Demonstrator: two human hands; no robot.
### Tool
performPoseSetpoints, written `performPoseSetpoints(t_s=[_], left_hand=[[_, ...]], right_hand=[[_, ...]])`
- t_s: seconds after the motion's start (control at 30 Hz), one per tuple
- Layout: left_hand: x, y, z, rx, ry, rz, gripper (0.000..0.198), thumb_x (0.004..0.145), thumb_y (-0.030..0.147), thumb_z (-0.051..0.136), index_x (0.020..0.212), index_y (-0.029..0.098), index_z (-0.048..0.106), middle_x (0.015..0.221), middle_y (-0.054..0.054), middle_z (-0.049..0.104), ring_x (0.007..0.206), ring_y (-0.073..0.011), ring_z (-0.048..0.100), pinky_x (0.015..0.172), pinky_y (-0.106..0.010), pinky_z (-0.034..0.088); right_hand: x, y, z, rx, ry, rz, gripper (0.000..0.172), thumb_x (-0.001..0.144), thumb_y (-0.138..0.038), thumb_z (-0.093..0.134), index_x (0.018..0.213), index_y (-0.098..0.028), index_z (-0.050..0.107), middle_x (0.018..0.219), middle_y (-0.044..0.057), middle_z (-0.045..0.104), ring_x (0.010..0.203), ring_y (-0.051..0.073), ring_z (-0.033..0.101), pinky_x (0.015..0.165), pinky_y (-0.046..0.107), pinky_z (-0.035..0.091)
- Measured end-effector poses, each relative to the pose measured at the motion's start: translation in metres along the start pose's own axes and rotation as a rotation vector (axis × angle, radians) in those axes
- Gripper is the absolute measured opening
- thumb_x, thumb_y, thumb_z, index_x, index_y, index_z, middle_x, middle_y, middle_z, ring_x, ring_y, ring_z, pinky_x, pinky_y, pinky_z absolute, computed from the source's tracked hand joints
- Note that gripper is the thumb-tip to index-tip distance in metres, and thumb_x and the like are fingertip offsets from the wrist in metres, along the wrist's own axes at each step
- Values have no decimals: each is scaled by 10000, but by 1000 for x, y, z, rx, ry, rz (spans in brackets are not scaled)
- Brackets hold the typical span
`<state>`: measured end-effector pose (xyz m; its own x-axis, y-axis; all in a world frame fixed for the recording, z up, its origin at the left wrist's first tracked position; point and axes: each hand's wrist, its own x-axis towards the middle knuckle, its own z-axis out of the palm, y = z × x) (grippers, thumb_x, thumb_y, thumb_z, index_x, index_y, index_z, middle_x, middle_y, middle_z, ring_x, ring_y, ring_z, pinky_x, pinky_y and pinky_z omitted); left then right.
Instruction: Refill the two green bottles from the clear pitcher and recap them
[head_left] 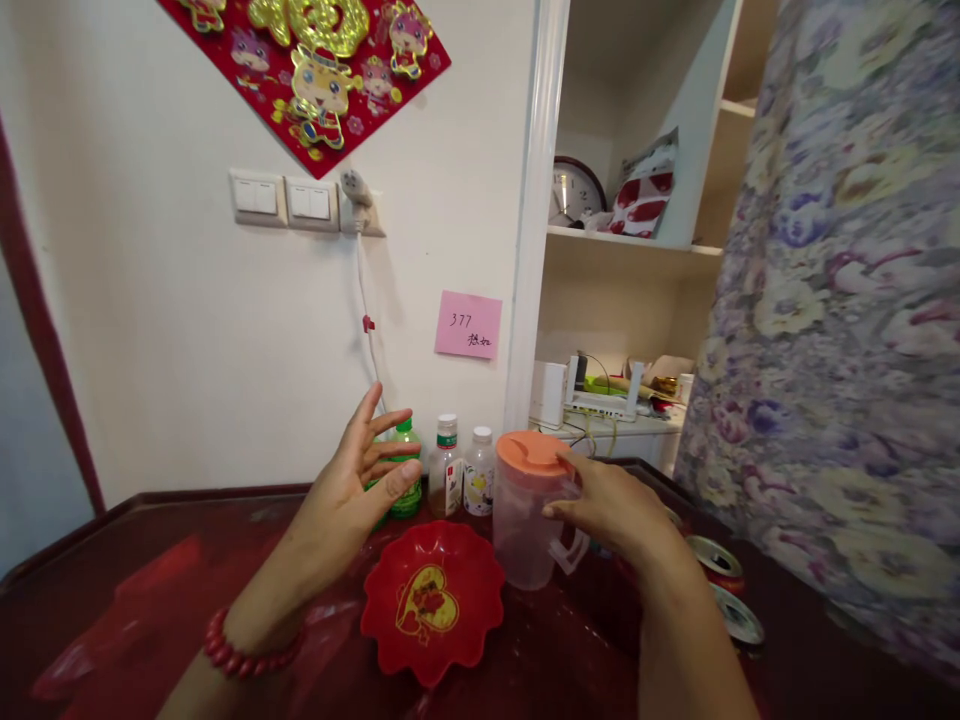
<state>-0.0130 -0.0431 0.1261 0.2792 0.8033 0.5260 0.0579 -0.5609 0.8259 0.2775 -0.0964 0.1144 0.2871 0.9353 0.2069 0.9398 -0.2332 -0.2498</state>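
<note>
My left hand [365, 470] is raised with its fingers spread and nothing in it, in front of a green bottle [406, 497] that it partly hides. At the right side of a clear plastic pitcher [525, 530] with an orange lid [534, 453] is my right hand [611, 500]. Its thumb and forefinger are apart, over the pitcher's handle [574, 550]; whether they touch the pitcher I cannot tell. A red scalloped plate [472, 640] with a gold heart lies between my forearms. Behind it stand two white-capped bottles [447, 470], [478, 475] close together.
Several opened cans [716, 565] stand right of my right forearm, partly hidden. A dark red table [127, 620] meets the wall, where a white cord [362, 270] hangs from a plug. Shelves [622, 240] and a floral curtain [840, 330] are at the right.
</note>
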Motion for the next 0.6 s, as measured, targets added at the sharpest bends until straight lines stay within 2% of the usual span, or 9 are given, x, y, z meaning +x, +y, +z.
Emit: performPoseSetpoints(t_s=[0.17, 0.3, 0.37, 0.47, 0.53, 0.6], left_hand=[[3, -7, 3, 18, -65, -40, 962, 903, 550, 673, 1637, 323, 93, 1562, -177, 418, 1259, -324, 583, 1059, -544, 495], [7, -15, 5, 38, -93, -49, 936, 909, 540, 665, 1635, 279, 135, 1548, -190, 437, 1277, -327, 572, 1092, -570, 462], [8, -21, 7, 53, -106, -55, 946, 905, 551, 662, 1637, 259, 140, 1549, -206, 439, 1305, -343, 556, 1105, -593, 444], [8, -32, 12, 71, -142, -49, 1000, 890, 566, 679, 1644, 238, 110, 1582, -226, 407, 1404, -372, 476, 1147, -621, 394], [7, -38, 16, 91, -175, -35, 1083, 856, 578, 717, 1649, 220, 73, 1616, -240, 363, 1470, -388, 402, 1188, -639, 333], [5, -40, 19, 128, -201, -23, 1203, 789, 602, 780, 1653, 212, 40, 1646, -251, 313, 1515, -414, 328, 1220, -664, 263]], right_hand=[[12, -3, 10, -20, 23, 2, 542, 949, -190, 636, 1485, -195, 557, 1252, 157, 672, 1188, 315, 635, 896, 361, 480], [8, -3, 1, -54, 69, 30, 444, 976, -166, 588, 1420, -165, 617, 1175, 182, 694, 1131, 342, 660, 886, 388, 490], [2, -4, -6, -72, 86, 49, 468, 984, -169, 575, 1452, -183, 594, 1173, 174, 696, 1119, 365, 662, 870, 409, 492], [-13, -5, -16, -92, 124, 59, 598, 988, -170, 550, 1571, -264, 455, 1167, 134, 706, 1089, 383, 669, 827, 434, 495], [-25, -5, -19, -63, 219, 15, 676, 967, -178, 553, 1606, -325, 386, 1110, 93, 725, 1021, 381, 688, 779, 435, 501], [-34, -6, -19, 41, 361, -96, 682, 950, -216, 541, 1599, -360, 390, 988, 58, 739, 908, 363, 708, 719, 422, 509]])
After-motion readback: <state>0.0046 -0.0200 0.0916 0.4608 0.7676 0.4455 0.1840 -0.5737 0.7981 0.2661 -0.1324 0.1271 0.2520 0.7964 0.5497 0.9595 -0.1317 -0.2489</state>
